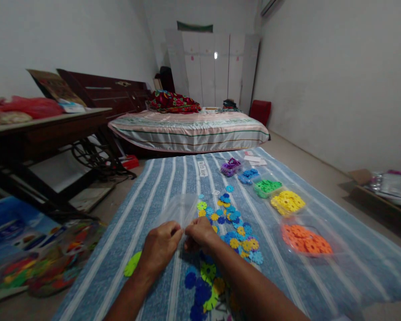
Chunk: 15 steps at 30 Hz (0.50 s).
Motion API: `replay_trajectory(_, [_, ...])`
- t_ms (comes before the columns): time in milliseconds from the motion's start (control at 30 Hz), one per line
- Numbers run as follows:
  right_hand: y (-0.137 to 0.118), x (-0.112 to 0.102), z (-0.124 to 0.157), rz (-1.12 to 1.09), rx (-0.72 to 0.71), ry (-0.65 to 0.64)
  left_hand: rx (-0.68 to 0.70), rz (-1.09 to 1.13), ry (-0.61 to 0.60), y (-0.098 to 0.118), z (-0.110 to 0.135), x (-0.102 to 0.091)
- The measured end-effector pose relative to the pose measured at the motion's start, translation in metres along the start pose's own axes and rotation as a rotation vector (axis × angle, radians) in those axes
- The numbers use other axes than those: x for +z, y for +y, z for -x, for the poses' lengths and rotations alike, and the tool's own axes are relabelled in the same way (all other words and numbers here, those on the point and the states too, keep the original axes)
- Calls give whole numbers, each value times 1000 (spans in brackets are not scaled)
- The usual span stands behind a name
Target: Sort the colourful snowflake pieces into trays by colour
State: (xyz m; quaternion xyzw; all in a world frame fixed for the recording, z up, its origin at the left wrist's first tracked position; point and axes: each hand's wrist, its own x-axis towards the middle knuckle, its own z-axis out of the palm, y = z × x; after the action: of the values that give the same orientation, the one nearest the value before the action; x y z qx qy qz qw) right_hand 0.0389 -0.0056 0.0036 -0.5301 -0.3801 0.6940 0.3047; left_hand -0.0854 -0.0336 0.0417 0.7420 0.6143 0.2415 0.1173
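Note:
My left hand (163, 244) and my right hand (200, 232) meet at the middle of the cloth-covered surface, fingertips pinched together. Between them they grip the near edge of a translucent plastic bag (177, 207), which spreads out beyond my fingers. Loose flower-shaped plastic discs (234, 216) in blue, yellow and lime lie scattered beside and beneath my right forearm. Close to my left wrist rests a lime-green disc (132, 264), partly covered by the arm.
Along the right stand clear tubs of sorted discs: orange (305, 240), yellow (287, 203), green (267, 188), blue (248, 176) and purple (231, 166). White cards (254, 159) lie at the far right corner. Beyond is a bed (190, 131); a sewing-machine table (50, 120) stands left.

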Motion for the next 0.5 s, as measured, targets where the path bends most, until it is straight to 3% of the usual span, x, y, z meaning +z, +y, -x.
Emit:
replay_trajectory(333, [-1,11,1,-42,43,-41,180,-71,384,9,-6,-20])
replay_trajectory(500, [-4,31,-10,-38,26,-136,238,-48,407,15,-19,-19])
